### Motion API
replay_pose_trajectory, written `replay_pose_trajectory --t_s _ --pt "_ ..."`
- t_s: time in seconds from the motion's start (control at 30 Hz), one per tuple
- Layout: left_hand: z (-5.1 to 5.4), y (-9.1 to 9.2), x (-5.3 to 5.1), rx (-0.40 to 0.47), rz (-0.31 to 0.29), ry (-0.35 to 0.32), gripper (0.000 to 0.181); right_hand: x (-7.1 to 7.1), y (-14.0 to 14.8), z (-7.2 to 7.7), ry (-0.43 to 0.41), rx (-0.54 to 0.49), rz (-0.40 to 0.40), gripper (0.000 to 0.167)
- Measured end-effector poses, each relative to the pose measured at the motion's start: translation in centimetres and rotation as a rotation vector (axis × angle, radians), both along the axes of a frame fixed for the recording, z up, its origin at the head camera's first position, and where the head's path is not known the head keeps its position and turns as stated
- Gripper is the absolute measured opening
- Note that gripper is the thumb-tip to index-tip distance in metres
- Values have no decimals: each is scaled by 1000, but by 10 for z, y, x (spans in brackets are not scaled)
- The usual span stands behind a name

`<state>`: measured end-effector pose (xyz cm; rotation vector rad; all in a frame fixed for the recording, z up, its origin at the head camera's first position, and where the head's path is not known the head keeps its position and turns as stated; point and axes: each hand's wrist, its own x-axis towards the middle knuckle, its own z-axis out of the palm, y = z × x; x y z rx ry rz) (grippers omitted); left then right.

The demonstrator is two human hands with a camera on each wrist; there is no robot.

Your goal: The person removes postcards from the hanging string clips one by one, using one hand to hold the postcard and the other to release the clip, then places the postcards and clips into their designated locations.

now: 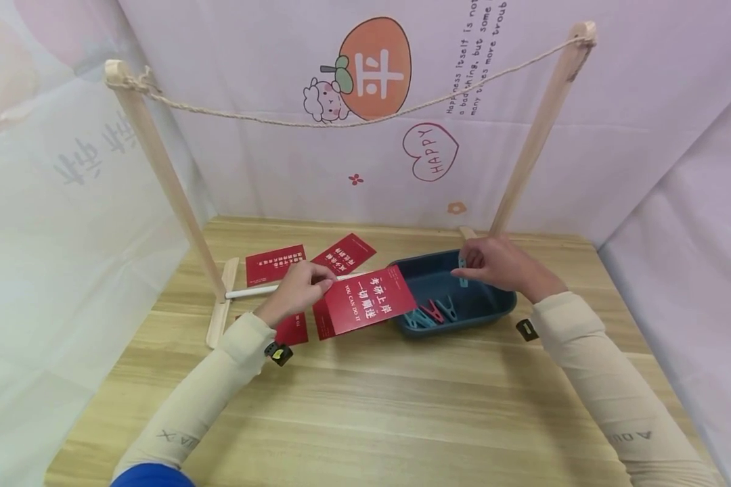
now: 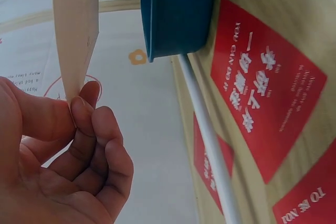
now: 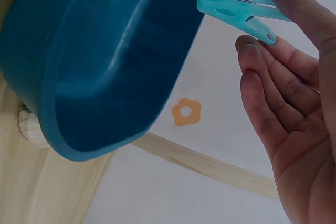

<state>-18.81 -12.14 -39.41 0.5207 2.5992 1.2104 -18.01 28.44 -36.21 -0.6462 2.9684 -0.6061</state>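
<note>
Between thumb and fingers my left hand (image 1: pixel 301 289) pinches a red card (image 1: pixel 371 299) with white lettering by its edge, raised above the table. Its pale back (image 2: pixel 76 30) faces the left wrist camera. My right hand (image 1: pixel 502 262) pinches a teal clothespin (image 3: pixel 239 11) by its handle ends, above the right part of a dark blue tray (image 3: pixel 58 108). Several clothespins (image 1: pixel 431 312), teal and red, lie in the tray's near left part. Below and beyond the left hand, more red cards (image 2: pixel 265 87) lie on the table.
Two wooden posts (image 1: pixel 164 169) stand at left and right with a twine (image 1: pixel 268 122) sagging between their tops. A white rod (image 1: pixel 252 291) runs low from the left post's foot toward the tray. Behind the wooden table (image 1: pixel 365 406) hangs a printed white cloth (image 1: pixel 250 176).
</note>
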Motion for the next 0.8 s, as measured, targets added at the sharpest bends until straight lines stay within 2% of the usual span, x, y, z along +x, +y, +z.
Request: replay_pose_trajectory --t_s 0.2,0.37,0.57,0.8 --pt "-4 -6 7 -10 -36 15 21 -1 0 -5 -13 -5 -2 26" --pt "-11 -10 12 -40 -96 35 21 -1 -1 -7 -18 4 8 26" --pt "-20 -15 17 -97 -154 0 21 0 -2 -9 -22 5 8 26" --pt "-29 -15 26 -82 -190 -39 19 -1 -2 -14 -9 -1 19 26"
